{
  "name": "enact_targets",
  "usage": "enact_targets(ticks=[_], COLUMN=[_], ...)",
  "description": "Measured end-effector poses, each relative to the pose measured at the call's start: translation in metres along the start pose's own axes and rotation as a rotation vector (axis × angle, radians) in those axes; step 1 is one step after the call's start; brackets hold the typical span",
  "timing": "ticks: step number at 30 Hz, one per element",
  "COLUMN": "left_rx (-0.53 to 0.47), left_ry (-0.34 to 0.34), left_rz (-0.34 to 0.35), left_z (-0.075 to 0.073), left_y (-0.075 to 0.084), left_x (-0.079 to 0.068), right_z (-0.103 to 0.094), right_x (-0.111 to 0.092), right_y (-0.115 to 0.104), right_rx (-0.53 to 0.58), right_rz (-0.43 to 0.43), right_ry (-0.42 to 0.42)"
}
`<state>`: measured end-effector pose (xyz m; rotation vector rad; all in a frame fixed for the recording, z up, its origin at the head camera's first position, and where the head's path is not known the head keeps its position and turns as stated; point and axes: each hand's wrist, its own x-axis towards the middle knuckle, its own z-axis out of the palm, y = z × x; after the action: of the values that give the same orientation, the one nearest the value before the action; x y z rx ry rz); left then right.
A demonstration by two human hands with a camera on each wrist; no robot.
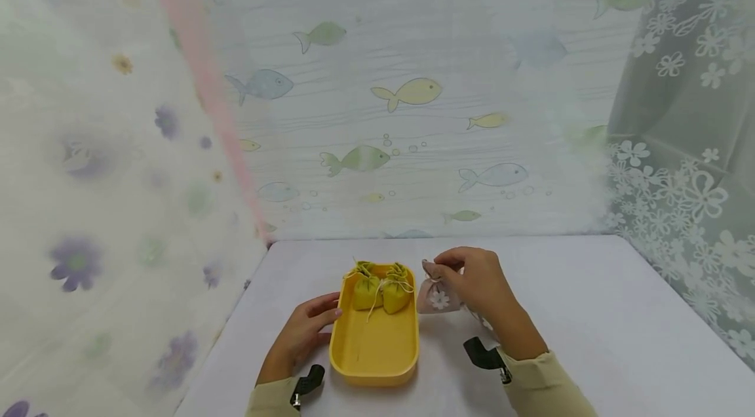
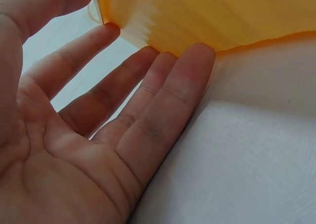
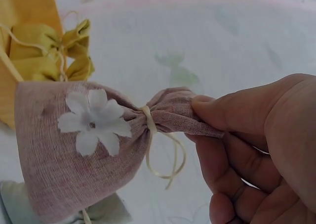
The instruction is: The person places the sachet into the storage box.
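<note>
A pinkish drawstring pouch point(image 3: 74, 150) with a white cloth flower hangs from my right hand point(image 1: 480, 282). Thumb and fingers pinch its gathered top above the cream tie, as the right wrist view shows. It is beside the right rim of a yellow tray point(image 1: 374, 351). Two yellow-green pouches point(image 1: 367, 292) with cream cords lie side by side in the tray's far end. My left hand point(image 1: 303, 332) is at the tray's left side. In the left wrist view its fairly straight fingertips point(image 2: 197, 56) touch the tray's outer wall.
A pale green pouch point(image 3: 106, 210) shows partly behind the pink one in the right wrist view. The white table point(image 1: 590, 338) extends around the tray. Fish-printed curtain point(image 1: 413, 155) hangs behind it, with flowered fabric at both sides.
</note>
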<state>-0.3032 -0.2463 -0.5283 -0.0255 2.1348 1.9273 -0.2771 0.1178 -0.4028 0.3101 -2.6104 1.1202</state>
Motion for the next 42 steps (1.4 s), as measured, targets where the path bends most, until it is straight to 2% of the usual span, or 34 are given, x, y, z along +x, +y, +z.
enact_targets(ticks=[7, 21, 31, 38, 42], left_rx=[0.011, 0.013, 0.012, 0.014, 0.015], left_ry=[-0.003, 0.01, 0.0, 0.002, 0.007], left_rz=[0.006, 0.001, 0.007, 0.007, 0.004], left_z=[0.0, 0.0, 0.0, 0.0, 0.0], left_y=[0.0, 0.001, -0.001, -0.001, -0.001], left_x=[0.0, -0.002, 0.0, 0.001, 0.0], right_z=[0.005, 0.016, 0.033, 0.045, 0.058], right_x=[0.002, 0.009, 0.015, 0.02, 0.025], right_y=[-0.005, -0.027, -0.035, -0.044, -0.046], right_rx=[0.002, 0.028, 0.092, 0.137, 0.171], right_rz=[-0.042, -0.148, -0.155, -0.162, -0.139], right_ry=[0.032, 0.027, -0.048, -0.067, -0.127])
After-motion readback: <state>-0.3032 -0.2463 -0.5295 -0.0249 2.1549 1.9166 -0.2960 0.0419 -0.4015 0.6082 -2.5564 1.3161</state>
